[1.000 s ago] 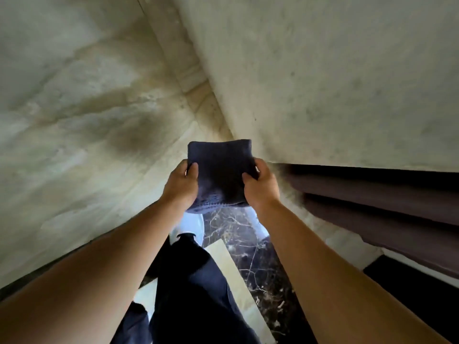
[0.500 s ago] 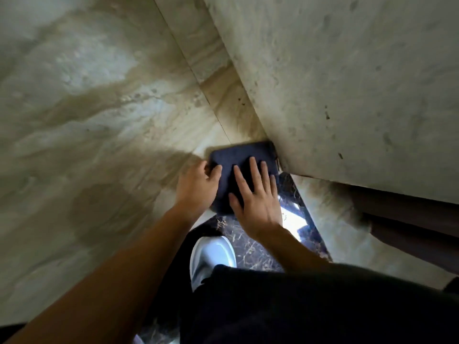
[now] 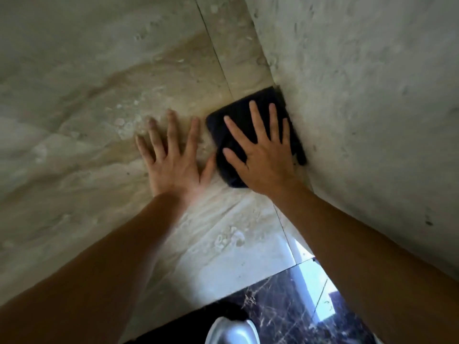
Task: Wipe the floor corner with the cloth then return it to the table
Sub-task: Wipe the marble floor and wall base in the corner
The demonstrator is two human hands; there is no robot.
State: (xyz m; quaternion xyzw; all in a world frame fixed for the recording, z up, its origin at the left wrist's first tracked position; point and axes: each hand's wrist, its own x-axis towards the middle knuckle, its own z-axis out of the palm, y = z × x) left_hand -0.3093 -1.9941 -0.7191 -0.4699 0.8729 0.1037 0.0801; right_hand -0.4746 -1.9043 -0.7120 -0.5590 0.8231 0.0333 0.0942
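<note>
Dark navy folded fabric cloth (image 3: 250,135), squarish, soft fuzzy edge | lying flat, pressed down, right of centre in the frame | far edge tucked tight against the pale speckled wall (image 3: 360,95) | sits on beige veined marble floor corner (image 3: 238,78), beside a tile seam | lower part hidden, so full outline unclear

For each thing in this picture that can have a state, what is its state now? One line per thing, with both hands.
Dark blue folded cloth: folded flat on the beige marble floor, its right edge against the wall.
Right hand: open, fingers spread, pressing flat on the cloth.
Left hand: open, flat on the bare floor beside the cloth, holding nothing.
White shoe: on the dark marble strip, only partly in view.
</note>
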